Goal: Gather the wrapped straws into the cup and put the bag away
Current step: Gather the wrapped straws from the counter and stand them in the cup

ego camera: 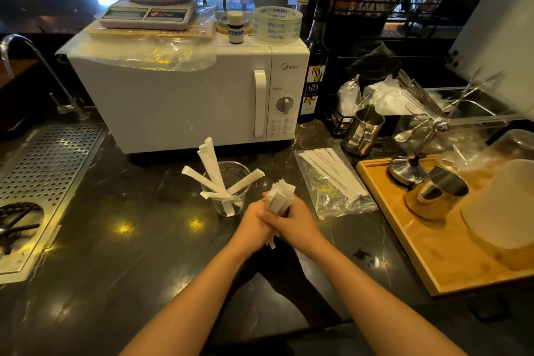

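Wrapped straws [279, 196] form a bundle at frame centre, clenched between the left hand [254, 221] and right hand [297, 221]. Just left, the cup [228, 202] holds more; the bag [332, 182] lies right.

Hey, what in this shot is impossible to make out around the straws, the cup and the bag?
- Bundle of wrapped straws: head view, count hidden by the left hand and right hand clasped around it.
- Bag: straws overlap under glare, number unclear.
- Cup: base behind reflections.
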The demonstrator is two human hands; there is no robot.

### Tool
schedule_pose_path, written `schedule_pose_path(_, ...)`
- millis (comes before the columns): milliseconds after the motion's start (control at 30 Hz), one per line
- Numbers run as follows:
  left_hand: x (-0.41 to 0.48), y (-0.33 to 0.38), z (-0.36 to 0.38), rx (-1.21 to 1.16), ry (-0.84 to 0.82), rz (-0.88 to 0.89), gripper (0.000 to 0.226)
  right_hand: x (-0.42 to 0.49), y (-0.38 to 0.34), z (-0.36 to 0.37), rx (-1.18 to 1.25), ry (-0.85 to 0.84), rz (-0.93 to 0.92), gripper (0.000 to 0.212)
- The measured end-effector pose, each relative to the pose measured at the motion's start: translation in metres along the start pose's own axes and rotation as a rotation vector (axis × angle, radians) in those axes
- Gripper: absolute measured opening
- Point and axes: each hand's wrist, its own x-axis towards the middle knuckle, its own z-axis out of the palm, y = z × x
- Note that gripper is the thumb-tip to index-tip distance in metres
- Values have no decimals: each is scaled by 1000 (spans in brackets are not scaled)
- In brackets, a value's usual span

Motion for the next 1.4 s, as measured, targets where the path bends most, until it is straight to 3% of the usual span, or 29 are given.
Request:
schedule_pose_path(100,3,8,0,-60,33,27,34,2,-9,-3,-4,21,-48,35)
schedule_pose_path(233,7,19,-6,-122,-29,-10,10,2,-19,-9,13,0,-88,37)
schedule_pose_path(333,9,15,2,-200,25,-69,4,0,-18,-10,2,-6,-81,36)
schedule_pose_path(567,2,18,-6,-101,-57,-116,31,-1,-10,-7,17,-14,-36,29)
schedule_pose_path(700,1,25,-12,-14,-49,-35,22,0,-19,-5,-37,11,-78,22)
schedule_pose_path(800,0,40,-21,-51,-84,11,29,2,-36,-7,-33,18,-104,24)
schedule_pose_path(933,-2,69,-37,-95,-51,76,36,6,-73,-13,-33,20,-198,17)
schedule_pose_path(1233,17,139,-93,-110,27,251,28,49,-159,-12,39,-29,-468,26)
schedule_pose_path(1400,34,131,-108,-53,156,229,31,77,-161,6,51,-104,-448,12)
